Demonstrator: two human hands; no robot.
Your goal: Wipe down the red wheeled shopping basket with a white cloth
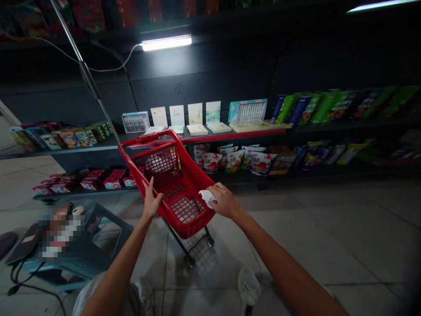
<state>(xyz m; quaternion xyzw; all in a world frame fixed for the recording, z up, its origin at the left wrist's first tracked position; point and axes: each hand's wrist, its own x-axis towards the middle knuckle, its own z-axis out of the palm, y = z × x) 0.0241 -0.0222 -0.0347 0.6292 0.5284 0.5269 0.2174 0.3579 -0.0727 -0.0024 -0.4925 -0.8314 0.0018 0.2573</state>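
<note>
A small red plastic shopping cart (184, 184) stands tilted in front of me on the tiled floor, and it looks empty. My left hand (151, 202) grips its near left rim, fingers curled over the edge. My right hand (223, 199) presses a crumpled white cloth (206, 196) against the cart's right rim, fingers closed on it. Under the basket, the cart's black frame and wheels (197, 250) are visible.
Dark store shelves (230, 134) run along the back with notebooks, paint sets and snack bags. At the left, a blue plastic stool (98, 237) holds some items, with cables on the floor. A metal pole (92, 85) slants behind the cart. My shoe (248, 287) is below.
</note>
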